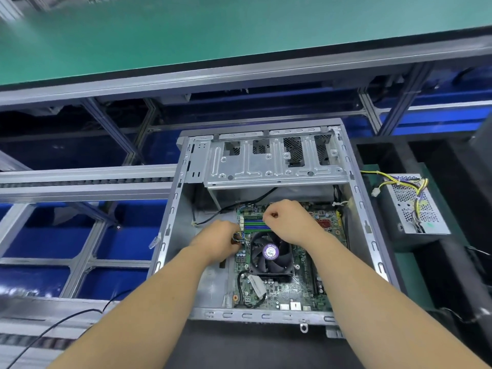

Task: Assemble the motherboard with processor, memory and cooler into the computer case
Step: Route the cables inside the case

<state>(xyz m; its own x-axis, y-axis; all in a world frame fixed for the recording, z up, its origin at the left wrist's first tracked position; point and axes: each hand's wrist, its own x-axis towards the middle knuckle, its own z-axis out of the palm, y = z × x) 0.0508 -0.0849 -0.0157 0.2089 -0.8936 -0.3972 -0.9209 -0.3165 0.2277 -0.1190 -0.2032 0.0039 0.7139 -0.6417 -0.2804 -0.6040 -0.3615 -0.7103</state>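
We see the motherboard (290,286) lying inside the open computer case (170,225), a bare gap along its left wall. Our left hand (217,239) pinches coiled fan wires (237,237); our right hand (288,221) curls closed over the memory slots (254,226), contents hidden.

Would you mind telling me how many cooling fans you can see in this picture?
1: the black cooler fan sits on the motherboard inside the case, between both forearms. Others may be hidden.

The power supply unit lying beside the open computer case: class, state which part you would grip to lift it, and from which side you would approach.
Grip the power supply unit by its two long solid side walls, reaching down from above. It lies flat with the perforated face up, so that mesh offers no hold, and its yellow and black cable bundle trails across the top, so I would place the fingers clear of the wires.
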